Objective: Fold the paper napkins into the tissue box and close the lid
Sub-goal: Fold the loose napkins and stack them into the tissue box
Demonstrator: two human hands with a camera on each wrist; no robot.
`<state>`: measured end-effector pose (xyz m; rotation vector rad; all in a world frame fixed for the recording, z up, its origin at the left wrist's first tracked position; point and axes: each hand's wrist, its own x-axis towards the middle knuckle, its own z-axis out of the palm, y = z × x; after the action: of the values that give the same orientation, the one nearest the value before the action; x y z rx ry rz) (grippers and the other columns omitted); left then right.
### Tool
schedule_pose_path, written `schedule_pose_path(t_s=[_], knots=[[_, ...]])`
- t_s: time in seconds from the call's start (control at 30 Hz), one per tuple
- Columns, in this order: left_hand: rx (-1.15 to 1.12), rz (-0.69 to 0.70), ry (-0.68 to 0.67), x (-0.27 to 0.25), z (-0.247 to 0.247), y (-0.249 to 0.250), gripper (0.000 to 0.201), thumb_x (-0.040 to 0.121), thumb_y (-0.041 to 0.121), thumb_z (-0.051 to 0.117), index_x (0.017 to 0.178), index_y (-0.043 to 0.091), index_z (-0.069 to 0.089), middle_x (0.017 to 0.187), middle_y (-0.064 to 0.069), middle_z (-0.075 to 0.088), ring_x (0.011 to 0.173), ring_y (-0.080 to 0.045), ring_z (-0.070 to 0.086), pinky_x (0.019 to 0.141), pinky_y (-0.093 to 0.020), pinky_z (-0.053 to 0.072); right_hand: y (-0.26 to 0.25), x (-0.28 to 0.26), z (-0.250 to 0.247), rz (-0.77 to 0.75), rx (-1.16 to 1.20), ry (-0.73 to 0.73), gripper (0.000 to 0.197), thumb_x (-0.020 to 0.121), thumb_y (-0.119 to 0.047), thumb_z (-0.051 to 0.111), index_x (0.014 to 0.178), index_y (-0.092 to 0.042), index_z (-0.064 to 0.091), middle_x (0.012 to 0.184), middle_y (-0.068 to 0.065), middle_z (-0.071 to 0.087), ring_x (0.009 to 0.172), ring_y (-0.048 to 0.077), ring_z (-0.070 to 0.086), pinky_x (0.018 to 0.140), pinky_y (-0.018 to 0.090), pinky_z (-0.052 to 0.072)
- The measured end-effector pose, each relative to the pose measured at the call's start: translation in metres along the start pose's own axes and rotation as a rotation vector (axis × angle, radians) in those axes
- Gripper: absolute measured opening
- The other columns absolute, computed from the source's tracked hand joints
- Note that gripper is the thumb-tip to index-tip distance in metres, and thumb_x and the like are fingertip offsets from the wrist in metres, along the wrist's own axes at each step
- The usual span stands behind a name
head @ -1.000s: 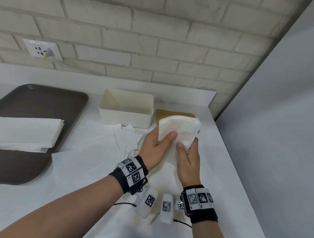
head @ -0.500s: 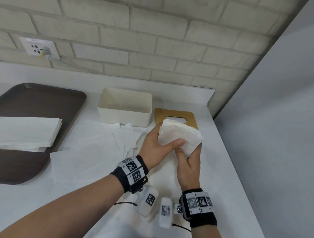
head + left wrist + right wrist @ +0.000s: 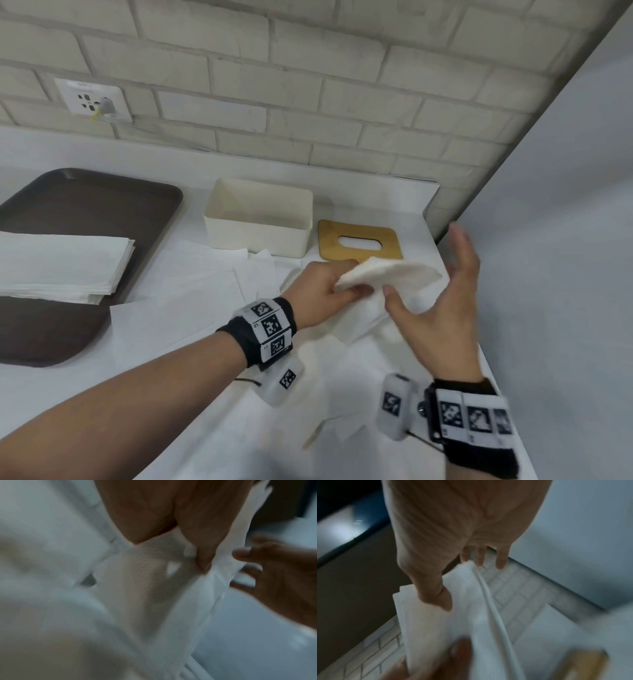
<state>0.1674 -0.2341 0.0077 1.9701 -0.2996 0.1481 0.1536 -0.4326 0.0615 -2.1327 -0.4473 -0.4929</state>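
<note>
Napkins (image 3: 387, 279) in left hand (image 3: 322, 294) (right (image 3: 442, 308) splayed)

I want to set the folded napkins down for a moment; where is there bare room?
Bare counter lies in front of the brown tray, and a strip behind the tissue box. Between tray and wooden lid, loose napkin sheets crowd the counter.

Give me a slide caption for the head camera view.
Left hand grips folded napkins, right hand open beside them, before the empty tissue box.
</note>
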Motion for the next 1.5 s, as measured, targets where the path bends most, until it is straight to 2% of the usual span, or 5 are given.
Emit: schedule_pose_path(t_s=[0.2, 0.9, 1.17, 1.33, 1.5], knots=[[0.606, 0.012, -0.387, 0.022, -0.012, 0.019, 0.020, 0.099, 0.039, 0.064, 0.104, 0.020, 0.068, 0.092, 0.003, 0.066, 0.093, -0.024, 0.063, 0.076, -0.037, 0.050, 0.033, 0.010, -0.022, 0.036, -0.163, -0.374, 0.028, 0.088, -0.011, 0.075, 0.100, -0.037, 0.072, 0.088, -0.028, 0.070, 0.082, 0.002, 0.065, 0.067, 0.012, 0.045], [0.870, -0.090, -0.410, 0.014, -0.041, 0.008, 0.035, 0.097, 0.044, 0.063, 0.130, 0.033, 0.059, 0.125, 0.006, 0.064, 0.113, -0.023, 0.063, 0.093, -0.039, 0.051, 0.062, -0.032, 0.010, 0.321, 0.178, -0.224, 0.044, 0.081, 0.001, 0.078, 0.103, -0.035, 0.068, 0.097, -0.020, 0.071, 0.087, 0.005, 0.067, 0.072, 0.013, 0.049], [0.230, 0.016, -0.152, 0.015, -0.018, 0.021, 0.010, 0.096, 0.027, 0.073, 0.089, 0.020, 0.071, 0.072, 0.013, 0.065, 0.068, 0.000, 0.060, 0.065, -0.024, 0.044, 0.019, -0.003, 0.006, 0.182, 0.387, 0.013, 0.061, 0.086, -0.011, 0.082, 0.136, -0.029, 0.053, 0.125, -0.014, 0.067, 0.117, 0.012, 0.065, 0.096, 0.024, 0.052], [-0.306, -0.167, 0.075, 0.004, 0.002, 0.017, 0.019, 0.097, 0.028, 0.073, 0.108, 0.014, 0.077, 0.101, 0.001, 0.081, 0.093, -0.015, 0.077, 0.082, -0.032, 0.062, 0.017, -0.003, 0.037, 0.341, 0.559, -0.010, 0.037, 0.098, -0.012, 0.065, 0.133, -0.016, 0.055, 0.121, 0.002, 0.070, 0.114, 0.021, 0.068, 0.099, 0.050, 0.055], [-0.379, -0.188, 0.183, -0.004, 0.013, 0.008, 0.033, 0.093, 0.029, 0.077, 0.124, 0.020, 0.070, 0.110, 0.011, 0.077, 0.100, 0.002, 0.072, 0.081, -0.013, 0.053, 0.013, -0.016, 0.061, 0.333, 0.548, 0.024, 0.028, 0.102, -0.016, 0.061, 0.128, -0.025, 0.056, 0.117, -0.010, 0.070, 0.111, 0.011, 0.066, 0.095, 0.033, 0.054]])
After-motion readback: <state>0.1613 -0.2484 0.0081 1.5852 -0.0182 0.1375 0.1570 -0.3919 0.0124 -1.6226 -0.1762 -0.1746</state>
